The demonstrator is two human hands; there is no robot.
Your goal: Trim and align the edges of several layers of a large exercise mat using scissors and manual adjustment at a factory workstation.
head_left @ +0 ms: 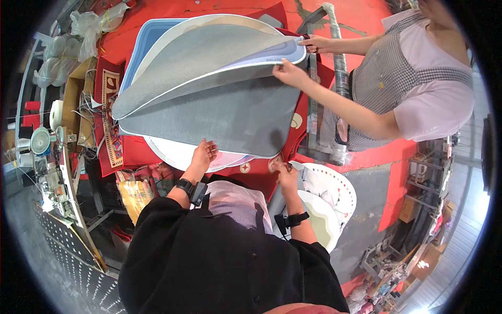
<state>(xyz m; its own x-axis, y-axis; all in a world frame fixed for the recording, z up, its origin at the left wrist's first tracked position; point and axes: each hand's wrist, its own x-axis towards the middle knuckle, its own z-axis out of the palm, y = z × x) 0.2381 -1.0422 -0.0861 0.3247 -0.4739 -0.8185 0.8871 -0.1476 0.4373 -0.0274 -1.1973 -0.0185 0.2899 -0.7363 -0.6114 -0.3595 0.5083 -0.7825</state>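
Grey mat (225, 118) lies upon piled mats (168, 152), under a raised layer (198, 63) which the co-worker's hands (293, 74) pinch, seemingly for separating them, while the wearer's left hand (205, 154) is spread near its edge and the right hand's (285, 174) grip I cannot tell.

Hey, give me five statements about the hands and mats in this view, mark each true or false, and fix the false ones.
1. A co-worker's nearer hand is at the edge of the lifted mat. True.
2. The person's left hand is clenched in a fist. False; it is open at the near edge of the flat grey mat.
3. Both of the person's wrists wear black bands. True.
4. The dotted white mat lies on the person's left. False; it lies on the right.
5. The person's sleeves are black. True.
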